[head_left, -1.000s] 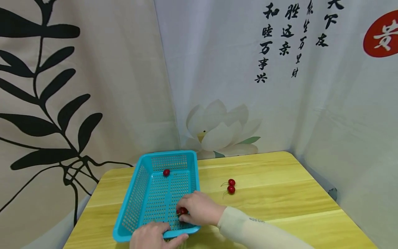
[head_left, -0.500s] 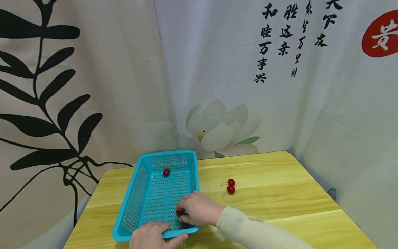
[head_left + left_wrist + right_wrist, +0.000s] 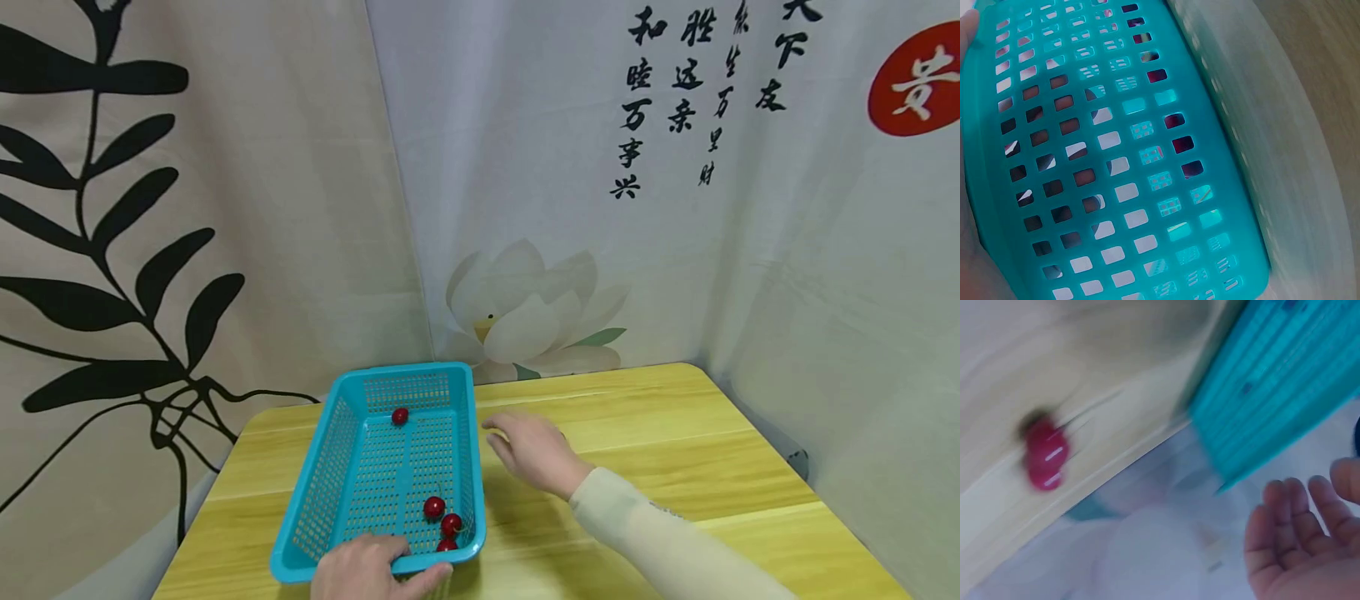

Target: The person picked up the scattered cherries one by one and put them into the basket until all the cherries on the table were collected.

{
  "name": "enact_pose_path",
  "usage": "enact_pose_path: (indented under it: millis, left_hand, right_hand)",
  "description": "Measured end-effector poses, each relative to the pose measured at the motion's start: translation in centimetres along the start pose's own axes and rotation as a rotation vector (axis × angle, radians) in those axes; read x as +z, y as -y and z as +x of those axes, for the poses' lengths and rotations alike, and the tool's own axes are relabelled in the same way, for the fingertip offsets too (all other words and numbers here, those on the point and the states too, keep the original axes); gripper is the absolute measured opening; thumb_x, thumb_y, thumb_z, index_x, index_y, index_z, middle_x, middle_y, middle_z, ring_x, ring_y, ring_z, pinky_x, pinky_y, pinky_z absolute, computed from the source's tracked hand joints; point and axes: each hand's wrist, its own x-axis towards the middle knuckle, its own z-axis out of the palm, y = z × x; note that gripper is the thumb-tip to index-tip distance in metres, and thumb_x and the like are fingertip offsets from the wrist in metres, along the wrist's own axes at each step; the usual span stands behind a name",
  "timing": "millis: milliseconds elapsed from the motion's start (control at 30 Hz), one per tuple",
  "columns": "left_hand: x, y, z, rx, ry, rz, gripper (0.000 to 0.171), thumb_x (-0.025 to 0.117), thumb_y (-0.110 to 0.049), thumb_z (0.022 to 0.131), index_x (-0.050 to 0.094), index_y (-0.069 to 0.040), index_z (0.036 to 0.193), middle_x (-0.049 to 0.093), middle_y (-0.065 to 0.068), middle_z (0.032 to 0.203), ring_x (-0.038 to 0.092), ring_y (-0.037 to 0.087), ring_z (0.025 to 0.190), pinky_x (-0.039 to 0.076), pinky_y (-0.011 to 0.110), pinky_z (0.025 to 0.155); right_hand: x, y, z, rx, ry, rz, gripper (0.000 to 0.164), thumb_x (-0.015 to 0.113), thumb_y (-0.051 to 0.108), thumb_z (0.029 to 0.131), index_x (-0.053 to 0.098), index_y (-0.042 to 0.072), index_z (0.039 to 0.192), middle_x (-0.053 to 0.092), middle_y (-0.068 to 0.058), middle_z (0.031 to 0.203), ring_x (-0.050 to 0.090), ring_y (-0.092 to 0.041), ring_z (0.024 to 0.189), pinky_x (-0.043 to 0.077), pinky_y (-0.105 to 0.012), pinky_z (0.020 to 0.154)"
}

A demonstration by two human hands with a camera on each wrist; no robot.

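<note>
My left hand (image 3: 363, 568) grips the front rim of a blue plastic basket (image 3: 288, 517), thumb outside and fingers over the edge. Inside, one cherry (image 3: 400, 416) lies toward the far end, and three more cherries (image 3: 434, 507) sit in the near right corner. My right hand (image 3: 534, 452) is over the table just right of the basket, fingers relaxed and holding nothing. In the right wrist view a pair of red cherries (image 3: 1046, 453) with stems lies on the tabletop, blurred; in the head view the right hand hides them.
A wooden table (image 3: 675, 467) with a yellow grain carries the basket on its left half. Behind it hangs a pale curtain (image 3: 315, 208) with printed leaves, a lotus and characters. The basket's perforated wall (image 3: 1110, 150) fills the left wrist view.
My right hand has let go of the cherries in the basket's near corner, come out over the right rim and moved up and right over the table. The left hand has stayed put.
</note>
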Motion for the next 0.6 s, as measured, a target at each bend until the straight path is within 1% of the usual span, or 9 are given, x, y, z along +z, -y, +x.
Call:
enact_pose_path:
  millis: [67,133,200,233,300,400,600]
  left_hand:
    - [0.0,0.0,0.0,-0.004,0.016,0.003,0.068,0.047,-0.094,0.068,0.032,-0.031,0.046,0.025,-0.014,0.044,0.028,0.007,0.04,0.023,0.027,0.039]
    - [0.0,0.0,0.0,0.001,0.006,0.001,0.067,0.049,-0.092,0.068,0.031,-0.031,0.046,0.025,-0.014,0.044,0.028,0.007,0.04,0.023,0.027,0.039]
    - [0.1,0.2,-0.1,0.011,-0.02,-0.001,0.067,0.053,-0.091,0.067,0.029,-0.031,0.046,0.023,-0.014,0.045,0.027,0.007,0.04,0.022,0.027,0.038]
    - [0.1,0.2,-0.1,0.016,-0.033,-0.004,0.067,0.055,-0.09,0.067,0.029,-0.032,0.047,0.022,-0.015,0.046,0.027,0.006,0.04,0.021,0.027,0.038]
    - [0.3,0.3,-0.1,0.024,-0.057,-0.007,0.067,0.058,-0.088,0.066,0.028,-0.032,0.047,0.021,-0.015,0.046,0.026,0.006,0.04,0.02,0.027,0.038]
    - [0.3,0.4,-0.1,0.022,-0.054,-0.01,0.067,0.057,-0.089,0.067,0.027,-0.032,0.047,0.02,-0.015,0.047,0.025,0.006,0.04,0.019,0.027,0.037]
    - [0.1,0.1,0.0,-0.005,0.011,-0.009,0.069,0.052,-0.091,0.068,0.029,-0.03,0.046,0.021,-0.014,0.046,0.026,0.006,0.04,0.021,0.027,0.038]
  right_hand:
    - [-0.8,-2.0,-0.2,0.122,0.041,0.013,0.024,0.063,0.023,0.098,0.068,0.009,0.117,0.067,-0.003,0.114,0.063,-0.015,0.091,0.056,-0.038,0.074]
    - [-1.3,-3.9,-0.5,0.234,0.091,0.027,0.027,0.062,0.027,0.099,0.067,0.01,0.12,0.064,-0.004,0.119,0.062,-0.015,0.092,0.055,-0.039,0.075]
    - [-1.6,-5.4,-0.8,0.321,0.138,0.034,0.03,0.062,0.029,0.098,0.066,0.011,0.122,0.062,-0.005,0.123,0.061,-0.017,0.097,0.054,-0.041,0.079]
    - [-1.6,-6.0,-1.0,0.345,0.156,0.034,0.03,0.063,0.029,0.098,0.066,0.011,0.122,0.061,-0.006,0.125,0.061,-0.019,0.099,0.054,-0.042,0.08]
    - [-1.5,-7.1,-1.4,0.373,0.18,0.029,0.03,0.064,0.029,0.097,0.066,0.011,0.122,0.061,-0.006,0.125,0.06,-0.02,0.102,0.053,-0.044,0.083]
    - [-1.0,-8.1,-1.9,0.387,0.198,0.023,0.029,0.066,0.027,0.095,0.068,0.01,0.119,0.064,-0.006,0.12,0.06,-0.022,0.104,0.052,-0.045,0.085]
    - [-0.1,-8.5,-2.5,0.395,0.238,0.052,0.028,0.07,0.024,0.093,0.069,0.008,0.115,0.066,-0.007,0.114,0.061,-0.022,0.1,0.053,-0.045,0.081]
